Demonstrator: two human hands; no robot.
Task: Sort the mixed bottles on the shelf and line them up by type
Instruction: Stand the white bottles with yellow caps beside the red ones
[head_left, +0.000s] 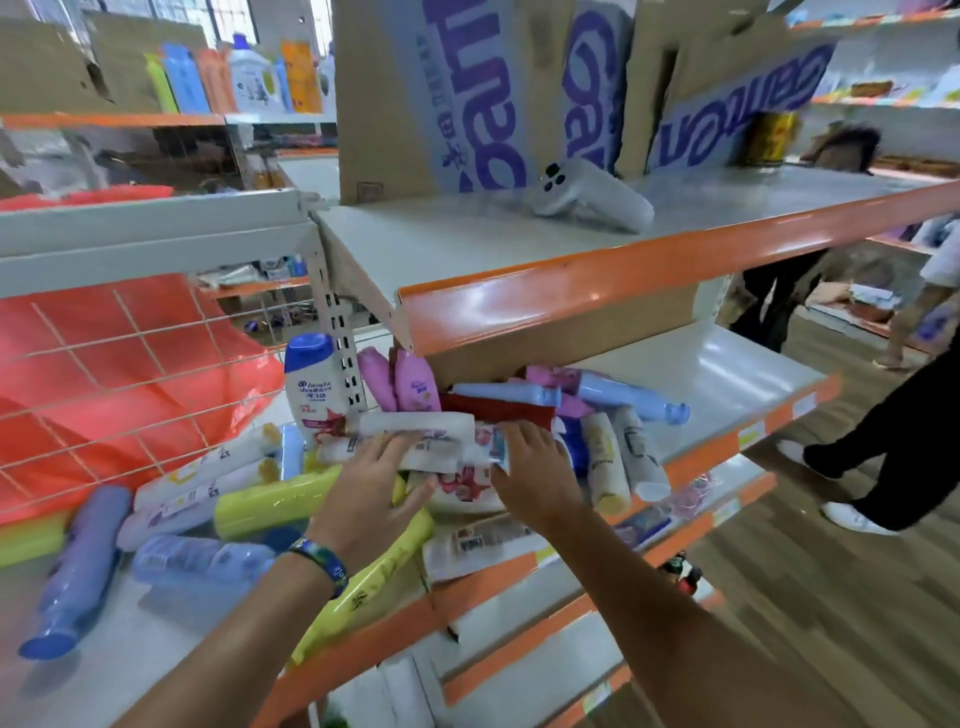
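Fingers of L hand (371, 488) curl over white btl (415, 441), thumb under | R hand (535, 475) fingers pinch its other end | btl lies flat atop pile on shelf (727, 374) | yellow btl (270, 501) under L palm | upright white-blue btl (311, 387) just beyond L fingertips | pink btls (410, 384) further back | blue btls (623, 395) beyond R fingertips

Loose bottles (270, 501) lie heaped on the left part of the middle shelf (727, 374), with one upright bottle (311, 389) behind them, while on the upper shelf (441, 244) a phone (592, 195) lies before the cardboard boxes (395, 104)
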